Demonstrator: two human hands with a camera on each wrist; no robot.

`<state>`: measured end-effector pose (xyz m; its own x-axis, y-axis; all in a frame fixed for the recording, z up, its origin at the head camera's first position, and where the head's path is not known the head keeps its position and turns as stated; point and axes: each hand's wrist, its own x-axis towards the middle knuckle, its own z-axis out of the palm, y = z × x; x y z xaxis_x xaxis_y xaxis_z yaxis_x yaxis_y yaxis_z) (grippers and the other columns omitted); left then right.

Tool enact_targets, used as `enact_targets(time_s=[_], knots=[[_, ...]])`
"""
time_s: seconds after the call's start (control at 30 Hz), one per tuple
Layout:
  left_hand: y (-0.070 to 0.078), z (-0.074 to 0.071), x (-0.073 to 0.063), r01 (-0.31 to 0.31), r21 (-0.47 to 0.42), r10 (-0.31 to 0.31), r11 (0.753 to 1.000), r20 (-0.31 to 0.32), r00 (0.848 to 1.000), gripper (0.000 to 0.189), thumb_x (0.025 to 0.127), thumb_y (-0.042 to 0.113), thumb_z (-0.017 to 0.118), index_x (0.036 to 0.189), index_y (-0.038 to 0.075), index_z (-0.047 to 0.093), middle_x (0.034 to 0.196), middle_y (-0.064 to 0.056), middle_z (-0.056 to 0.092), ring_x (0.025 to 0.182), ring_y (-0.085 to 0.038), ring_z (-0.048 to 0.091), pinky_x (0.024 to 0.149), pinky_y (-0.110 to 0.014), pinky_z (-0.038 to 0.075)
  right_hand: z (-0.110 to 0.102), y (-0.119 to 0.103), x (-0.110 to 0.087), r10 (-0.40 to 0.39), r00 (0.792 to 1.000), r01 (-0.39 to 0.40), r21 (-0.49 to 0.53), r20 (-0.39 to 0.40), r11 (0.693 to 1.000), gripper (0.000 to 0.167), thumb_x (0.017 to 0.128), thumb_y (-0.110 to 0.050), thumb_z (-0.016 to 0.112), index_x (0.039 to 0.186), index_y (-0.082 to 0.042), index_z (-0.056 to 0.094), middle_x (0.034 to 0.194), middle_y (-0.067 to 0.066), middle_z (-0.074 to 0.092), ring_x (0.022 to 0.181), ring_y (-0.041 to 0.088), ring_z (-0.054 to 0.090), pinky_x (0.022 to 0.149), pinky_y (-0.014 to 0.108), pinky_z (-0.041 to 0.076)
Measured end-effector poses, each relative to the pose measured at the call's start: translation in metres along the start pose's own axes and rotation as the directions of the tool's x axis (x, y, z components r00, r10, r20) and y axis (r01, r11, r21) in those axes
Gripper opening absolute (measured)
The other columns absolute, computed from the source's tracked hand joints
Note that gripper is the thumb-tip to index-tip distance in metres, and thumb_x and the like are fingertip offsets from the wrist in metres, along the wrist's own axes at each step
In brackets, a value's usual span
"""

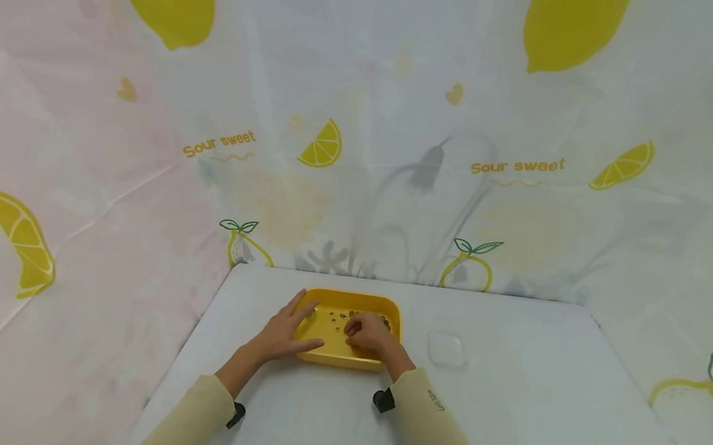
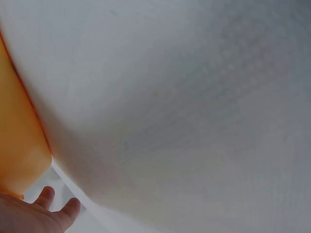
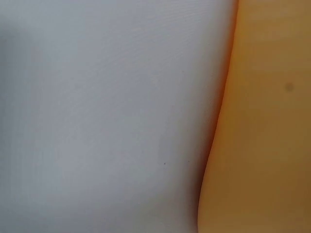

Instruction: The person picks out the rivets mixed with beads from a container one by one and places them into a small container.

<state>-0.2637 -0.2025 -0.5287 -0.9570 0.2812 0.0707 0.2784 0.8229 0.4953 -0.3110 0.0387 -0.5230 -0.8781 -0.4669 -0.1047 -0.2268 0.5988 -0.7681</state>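
Observation:
A yellow rectangular tray (image 1: 340, 361) sits on the white table, with several small shiny pieces (image 1: 333, 320) scattered over its floor. They are too small to name. At the tray's left end is my left hand (image 1: 278, 334), its fingers spread apart over the rim. The left wrist view catches part of that hand (image 2: 34, 216) beside the tray's outer wall (image 2: 19, 131). My right hand (image 1: 367, 332) reaches inside the tray with bent fingers, close to the pieces; its fingertips hide whatever they may pinch. Only the tray's wall (image 3: 262, 145) and white cloth appear in the right wrist view.
A clear, flat, rounded-square piece (image 1: 446, 349) lies on the white tabletop (image 1: 522, 372) to the right of the tray. Lemon-printed cloth (image 1: 357, 203) rises behind the table and along both sides.

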Motion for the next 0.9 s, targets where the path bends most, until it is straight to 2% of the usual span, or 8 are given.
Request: enact_targets(time_s=[0.17, 0.4, 0.7, 0.8, 0.9], knots=[[0.002, -0.003, 0.003, -0.005, 0.001, 0.005, 1.0, -0.018, 1.0, 0.089, 0.083, 0.065, 0.065, 0.154, 0.02, 0.036, 0.167, -0.012, 0.009, 0.144, -0.045, 0.031, 0.105, -0.07, 0.034, -0.003, 0.0, 0.004, -0.001, 1.0, 0.001, -0.009, 0.004, 1.0, 0.01, 0.082, -0.001, 0.076, 0.091, -0.004, 0.073, 0.085, 0.002, 0.068, 0.075, 0.011, 0.058, 0.075, 0.028, 0.054], [0.001, -0.006, 0.005, 0.013, -0.01, -0.013, 1.0, -0.002, 1.0, 0.09, 0.083, 0.066, 0.065, 0.154, 0.02, 0.036, 0.167, -0.012, 0.009, 0.144, -0.045, 0.03, 0.105, -0.07, 0.033, -0.003, -0.002, 0.006, -0.017, 1.0, 0.018, -0.026, 0.024, 1.0, 0.01, 0.082, 0.002, 0.072, 0.091, -0.004, 0.073, 0.082, 0.001, 0.067, 0.073, 0.011, 0.055, 0.072, 0.025, 0.051], [-0.002, 0.005, 0.001, 0.025, -0.053, -0.025, 0.998, -0.001, 1.0, 0.089, 0.082, 0.064, 0.067, 0.154, 0.022, 0.036, 0.167, -0.011, 0.009, 0.142, -0.047, 0.033, 0.105, -0.07, 0.034, 0.002, 0.002, -0.002, -0.031, 0.998, 0.035, -0.075, 0.048, 0.997, 0.006, 0.083, 0.0, 0.072, 0.086, -0.005, 0.07, 0.077, -0.001, 0.06, 0.072, 0.013, 0.051, 0.07, 0.027, 0.047], [-0.003, 0.004, -0.001, 0.031, -0.047, -0.031, 0.998, 0.007, 0.999, 0.09, 0.082, 0.065, 0.067, 0.154, 0.022, 0.036, 0.167, -0.011, 0.009, 0.142, -0.047, 0.033, 0.105, -0.07, 0.034, 0.004, 0.004, 0.0, -0.04, 0.997, 0.047, -0.105, 0.062, 0.993, 0.005, 0.083, -0.003, 0.073, 0.086, -0.005, 0.07, 0.076, -0.002, 0.059, 0.072, 0.013, 0.051, 0.069, 0.026, 0.047], [-0.002, 0.002, -0.001, 0.013, -0.054, -0.013, 0.998, -0.001, 1.0, 0.09, 0.083, 0.065, 0.066, 0.155, 0.02, 0.035, 0.167, -0.012, 0.009, 0.142, -0.048, 0.032, 0.105, -0.07, 0.034, 0.004, 0.003, 0.002, -0.054, 0.997, 0.061, -0.134, 0.053, 0.989, 0.005, 0.083, -0.003, 0.073, 0.085, -0.005, 0.07, 0.076, -0.002, 0.06, 0.071, 0.012, 0.05, 0.068, 0.026, 0.046]])
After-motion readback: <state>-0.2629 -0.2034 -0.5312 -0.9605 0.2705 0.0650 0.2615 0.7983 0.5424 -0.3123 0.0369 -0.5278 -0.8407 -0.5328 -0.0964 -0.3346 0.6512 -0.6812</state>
